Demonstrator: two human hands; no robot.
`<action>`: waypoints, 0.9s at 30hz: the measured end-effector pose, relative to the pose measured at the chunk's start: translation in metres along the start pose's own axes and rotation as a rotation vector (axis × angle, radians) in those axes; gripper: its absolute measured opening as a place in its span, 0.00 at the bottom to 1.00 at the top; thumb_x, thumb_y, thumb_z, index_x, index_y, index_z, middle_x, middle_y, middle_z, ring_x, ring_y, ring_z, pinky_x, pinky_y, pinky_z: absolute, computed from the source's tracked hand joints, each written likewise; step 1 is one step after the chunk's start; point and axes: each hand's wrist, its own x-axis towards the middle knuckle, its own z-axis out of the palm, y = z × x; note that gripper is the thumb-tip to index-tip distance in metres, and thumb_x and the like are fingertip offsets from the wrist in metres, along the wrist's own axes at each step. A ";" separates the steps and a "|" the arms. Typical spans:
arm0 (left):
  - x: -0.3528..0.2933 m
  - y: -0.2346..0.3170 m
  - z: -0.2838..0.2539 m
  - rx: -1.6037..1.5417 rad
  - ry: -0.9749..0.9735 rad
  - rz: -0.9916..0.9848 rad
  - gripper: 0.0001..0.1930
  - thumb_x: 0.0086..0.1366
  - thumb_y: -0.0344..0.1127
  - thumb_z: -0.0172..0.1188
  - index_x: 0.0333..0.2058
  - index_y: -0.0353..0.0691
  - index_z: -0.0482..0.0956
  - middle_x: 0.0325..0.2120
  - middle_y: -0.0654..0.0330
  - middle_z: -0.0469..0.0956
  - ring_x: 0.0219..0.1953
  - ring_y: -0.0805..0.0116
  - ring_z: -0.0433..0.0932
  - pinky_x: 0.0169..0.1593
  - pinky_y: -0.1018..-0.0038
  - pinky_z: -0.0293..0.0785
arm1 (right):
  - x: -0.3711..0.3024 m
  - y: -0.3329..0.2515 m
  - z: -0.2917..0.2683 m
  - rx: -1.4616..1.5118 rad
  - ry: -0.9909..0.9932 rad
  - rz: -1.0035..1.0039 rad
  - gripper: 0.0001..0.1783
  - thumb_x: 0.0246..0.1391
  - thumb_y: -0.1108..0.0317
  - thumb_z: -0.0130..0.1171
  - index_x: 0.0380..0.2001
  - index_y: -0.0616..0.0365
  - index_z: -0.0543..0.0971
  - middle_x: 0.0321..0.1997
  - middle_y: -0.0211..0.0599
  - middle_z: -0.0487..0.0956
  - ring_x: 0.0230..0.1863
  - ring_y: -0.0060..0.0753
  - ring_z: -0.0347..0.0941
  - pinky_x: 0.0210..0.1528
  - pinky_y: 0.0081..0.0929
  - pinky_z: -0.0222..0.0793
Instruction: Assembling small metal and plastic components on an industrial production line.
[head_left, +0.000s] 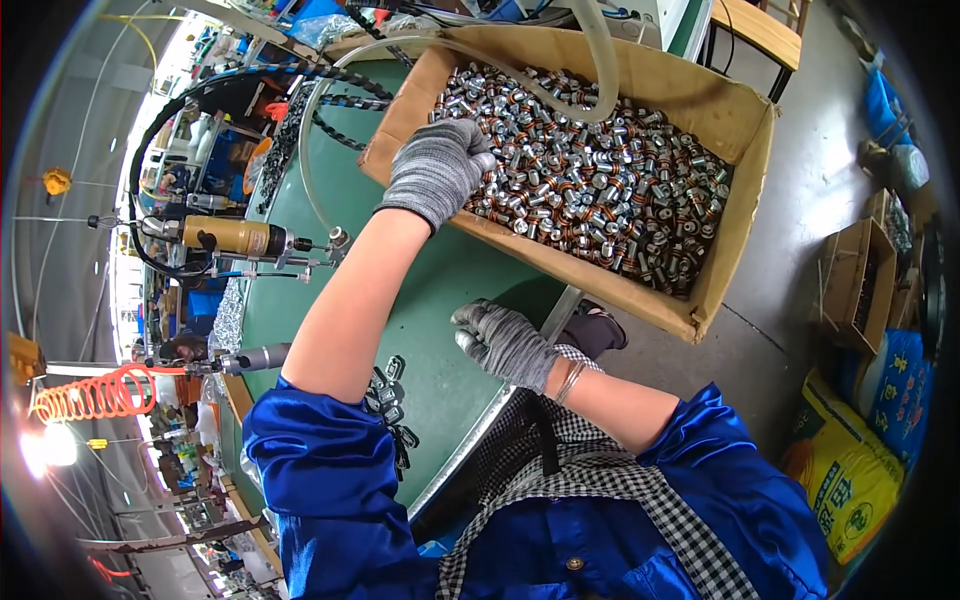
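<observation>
My left hand [436,168], in a grey knitted glove, is over the near left wall of a cardboard box [600,262]. Its fingers are curled closed, and whatever they may hold is hidden. Small silver metal fittings with orange-brown rings [600,170] fill the box in a loose heap beside that hand. My right hand [505,343], gloved the same way, hovers by the metal edge of the green bench [440,290]. Its fingers are bent inward and closed; I cannot see what is in them. Several dark and silver small parts [388,395] lie on the bench below my left forearm.
A brass-coloured pneumatic tool [235,237] hangs at the left, above a grey one [262,358] with an orange coiled hose [95,395]. A clear tube [606,70] arches over the box. Cartons [850,280] and a yellow sack [845,480] stand on the floor at right.
</observation>
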 end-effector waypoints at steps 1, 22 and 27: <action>0.000 -0.001 0.000 0.003 0.002 0.003 0.10 0.55 0.39 0.66 0.31 0.39 0.80 0.24 0.55 0.79 0.30 0.62 0.79 0.40 0.67 0.74 | 0.000 0.000 0.000 0.000 0.004 -0.003 0.13 0.54 0.66 0.55 0.41 0.59 0.74 0.40 0.48 0.76 0.40 0.52 0.74 0.45 0.42 0.71; 0.063 0.012 -0.005 0.095 -0.018 -0.068 0.16 0.58 0.49 0.62 0.35 0.43 0.82 0.34 0.50 0.81 0.39 0.56 0.79 0.48 0.65 0.72 | -0.001 -0.001 -0.003 0.048 -0.026 0.004 0.13 0.56 0.66 0.54 0.43 0.60 0.73 0.40 0.48 0.76 0.41 0.52 0.74 0.46 0.41 0.71; 0.073 0.012 0.002 0.174 -0.040 -0.102 0.16 0.57 0.50 0.63 0.33 0.43 0.82 0.34 0.50 0.81 0.39 0.55 0.79 0.49 0.65 0.72 | -0.001 -0.003 -0.005 0.037 -0.028 0.004 0.13 0.56 0.66 0.54 0.42 0.59 0.73 0.40 0.48 0.76 0.41 0.52 0.74 0.46 0.41 0.71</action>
